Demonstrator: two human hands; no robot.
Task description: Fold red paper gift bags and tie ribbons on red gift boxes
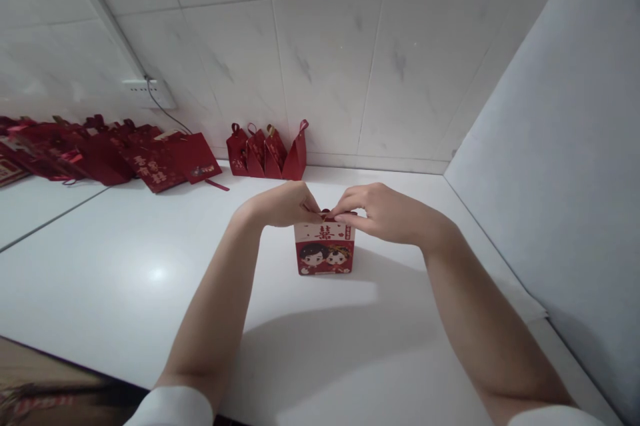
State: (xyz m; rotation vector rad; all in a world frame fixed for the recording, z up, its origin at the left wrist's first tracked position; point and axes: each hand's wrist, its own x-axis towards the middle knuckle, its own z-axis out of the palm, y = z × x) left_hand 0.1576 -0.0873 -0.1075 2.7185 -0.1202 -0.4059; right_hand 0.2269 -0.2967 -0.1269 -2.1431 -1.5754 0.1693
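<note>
A red and white gift box stands upright on the white table, its front printed with two cartoon figures and a red character. My left hand pinches the left part of the box's top edge. From the other side, my right hand has its thumb and fingers closed on the right part of that edge. Between my fingertips a little of the dark red top shows; the rest of the closure is hidden by my fingers.
Several red gift boxes with ribbon loops stand in a row by the tiled wall. Flat red boxes lie heaped at the left, below a wall socket. A white panel rises on the right.
</note>
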